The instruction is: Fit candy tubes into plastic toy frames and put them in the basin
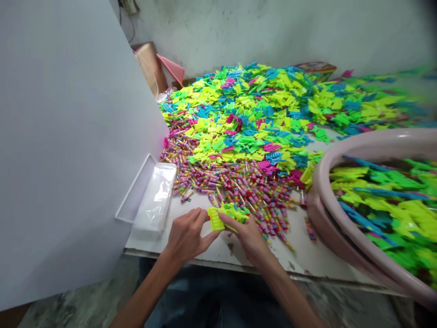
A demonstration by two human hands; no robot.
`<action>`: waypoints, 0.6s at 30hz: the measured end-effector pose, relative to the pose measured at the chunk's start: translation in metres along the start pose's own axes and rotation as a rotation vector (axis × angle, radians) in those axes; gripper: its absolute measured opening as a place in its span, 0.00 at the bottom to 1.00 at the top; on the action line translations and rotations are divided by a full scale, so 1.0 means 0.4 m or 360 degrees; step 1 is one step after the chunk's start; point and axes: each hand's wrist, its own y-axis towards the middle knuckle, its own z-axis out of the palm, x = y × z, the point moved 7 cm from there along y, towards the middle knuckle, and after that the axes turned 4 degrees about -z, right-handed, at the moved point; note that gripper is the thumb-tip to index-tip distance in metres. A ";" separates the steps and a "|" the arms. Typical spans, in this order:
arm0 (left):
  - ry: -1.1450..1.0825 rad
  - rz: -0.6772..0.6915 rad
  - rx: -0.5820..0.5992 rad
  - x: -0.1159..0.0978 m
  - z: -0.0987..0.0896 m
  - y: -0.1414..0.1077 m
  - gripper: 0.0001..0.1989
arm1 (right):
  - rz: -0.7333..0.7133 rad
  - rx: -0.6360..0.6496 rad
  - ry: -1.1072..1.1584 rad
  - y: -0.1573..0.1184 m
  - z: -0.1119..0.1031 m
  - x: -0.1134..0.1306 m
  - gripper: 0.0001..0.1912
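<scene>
Pinching a neon plastic toy piece (215,219) between them, the left hand (187,236) and right hand (246,238) are half-closed just above a white table (300,259), the grip hard to judge; a slip could be sending it into loose striped tubes (252,196) just beside.

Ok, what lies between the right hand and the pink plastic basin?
Small striped multicoloured tubes lie scattered on the white tabletop beside the right hand, as the head view shows.

Your ribbed neon-yellow plastic piece (215,219), flat and rectangular, lying against a lime-green molded plastic piece (236,212), both in your grip
</scene>
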 end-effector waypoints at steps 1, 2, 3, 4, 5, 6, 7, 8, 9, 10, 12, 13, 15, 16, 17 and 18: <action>-0.0003 -0.0002 -0.0006 0.000 -0.002 -0.001 0.14 | 0.0014 0.0024 -0.0009 -0.004 -0.002 -0.001 0.20; -0.0006 -0.0003 -0.0013 -0.001 -0.004 -0.001 0.14 | 0.0022 0.0043 -0.0020 -0.007 -0.004 -0.001 0.20; -0.0008 -0.0005 -0.0021 -0.002 -0.007 -0.001 0.15 | 0.0026 0.0049 -0.0033 -0.010 -0.008 -0.001 0.20; -0.0011 -0.0007 -0.0030 -0.004 -0.009 -0.001 0.15 | 0.0025 0.0047 -0.0053 -0.013 -0.013 0.000 0.19; -0.0013 -0.0011 -0.0039 -0.005 -0.011 -0.001 0.15 | 0.0020 0.0038 -0.0082 -0.015 -0.019 0.002 0.18; -0.0015 -0.0014 -0.0050 -0.007 -0.013 -0.002 0.15 | 0.0005 0.0027 -0.0122 -0.017 -0.024 0.006 0.16; -0.0016 -0.0017 -0.0061 -0.009 -0.014 -0.003 0.15 | -0.0015 0.0016 -0.0166 -0.019 -0.029 0.010 0.14; -0.0020 -0.0016 -0.0074 -0.012 -0.015 -0.004 0.14 | -0.0038 0.0012 -0.0214 -0.020 -0.031 0.015 0.13; -0.0023 -0.0018 -0.0084 -0.015 -0.016 -0.005 0.13 | -0.0059 0.0018 -0.0261 -0.022 -0.031 0.019 0.13; -0.0028 -0.0023 -0.0085 -0.017 -0.016 -0.006 0.12 | -0.0074 0.0022 -0.0302 -0.023 -0.029 0.023 0.13; -0.0053 -0.0045 -0.0057 -0.018 -0.013 -0.005 0.12 | -0.0083 -0.0002 -0.0328 -0.025 -0.025 0.029 0.13; -0.0076 -0.0064 -0.0044 -0.017 -0.012 -0.004 0.13 | -0.0083 -0.0030 -0.0307 -0.026 -0.024 0.033 0.13; -0.0136 -0.0117 -0.0059 -0.004 -0.015 -0.003 0.17 | -0.0079 -0.0152 -0.0201 -0.028 -0.033 0.049 0.13; -0.0175 -0.0153 -0.0076 0.008 -0.018 -0.004 0.21 | -0.0091 -0.0232 -0.0114 -0.030 -0.043 0.066 0.14; -0.0217 -0.0200 -0.0093 0.025 -0.020 -0.008 0.24 | -0.0128 -0.0315 -0.0008 -0.034 -0.058 0.091 0.15; -0.0262 -0.0258 -0.0099 0.045 -0.021 -0.015 0.26 | -0.0195 -0.0388 0.0108 -0.040 -0.077 0.124 0.17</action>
